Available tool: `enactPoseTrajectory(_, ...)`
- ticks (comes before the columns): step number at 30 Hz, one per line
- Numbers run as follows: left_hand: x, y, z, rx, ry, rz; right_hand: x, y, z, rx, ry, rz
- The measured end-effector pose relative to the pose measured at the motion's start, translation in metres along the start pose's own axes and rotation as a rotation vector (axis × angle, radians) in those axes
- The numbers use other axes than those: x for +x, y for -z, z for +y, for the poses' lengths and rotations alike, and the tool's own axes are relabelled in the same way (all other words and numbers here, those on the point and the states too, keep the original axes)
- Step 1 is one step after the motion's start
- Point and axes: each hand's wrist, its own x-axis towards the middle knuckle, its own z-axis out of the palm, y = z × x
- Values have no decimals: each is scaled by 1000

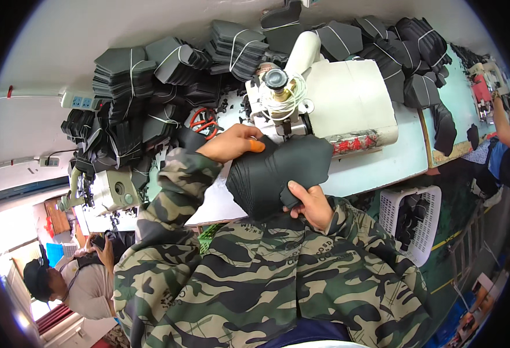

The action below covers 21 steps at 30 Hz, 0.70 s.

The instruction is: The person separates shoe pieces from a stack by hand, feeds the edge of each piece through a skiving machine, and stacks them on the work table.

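A fanned stack of thin black cut pieces [281, 171], leather-like or foam-like, lies in front of a cream bench machine [351, 95]. My right hand [312, 207] grips the near edge of the stack, thumb on top and the other fingers underneath. At the stack's far left, close to the machine's working head, my left hand [232, 143] is closed on a black piece; one finger wears an orange finger cot [257, 146]. Its fingertips are partly hidden. The machine's head has a black knob [276, 78] and pale cord [287, 98] wound around it.
Bundles of dark pieces [124, 72] tied with white bands line the back of the white table [353, 173]. Red-handled scissors [204, 123] lie left of the machine. A white basket [426, 232] with black pieces stands at right. Other people work at left and far right.
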Motion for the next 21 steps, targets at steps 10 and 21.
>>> enactPoseTrajectory(10, 33, -14, 13, 593, -14, 106, -4, -5, 8, -19, 18, 37)
enactPoseTrajectory(21, 15, -3, -4, 231, -51, 65, -4, -2, 11, 49, 80, 49)
